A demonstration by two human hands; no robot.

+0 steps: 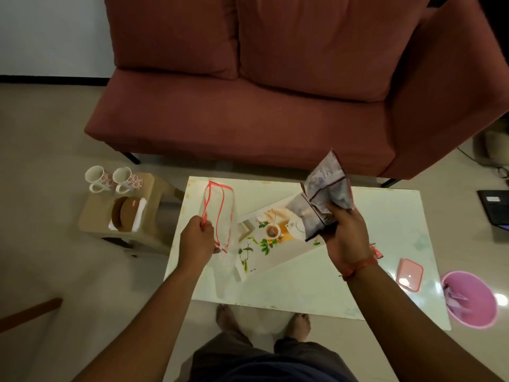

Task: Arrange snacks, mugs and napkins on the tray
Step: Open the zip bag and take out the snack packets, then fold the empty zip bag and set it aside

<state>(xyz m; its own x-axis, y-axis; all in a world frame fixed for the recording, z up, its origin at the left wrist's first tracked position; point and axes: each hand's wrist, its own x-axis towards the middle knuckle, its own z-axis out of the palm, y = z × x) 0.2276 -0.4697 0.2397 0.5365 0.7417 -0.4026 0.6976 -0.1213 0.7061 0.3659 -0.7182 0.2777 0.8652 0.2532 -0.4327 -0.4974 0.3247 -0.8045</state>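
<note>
My left hand grips a clear plastic container with a red rim, held tilted above the left end of the white table. My right hand holds several silvery purple snack packets above the table. Between my hands lies the floral printed tray, set at an angle on the table. Two white mugs with red flowers stand on a small wooden stool to the left, with white napkins under a round brown coaster holder.
A pink lid lies on the table's right side. A pink bin with wrappers stands on the floor at the right. A red sofa runs behind the table. A laptop lies on the floor far right. My feet are under the table's near edge.
</note>
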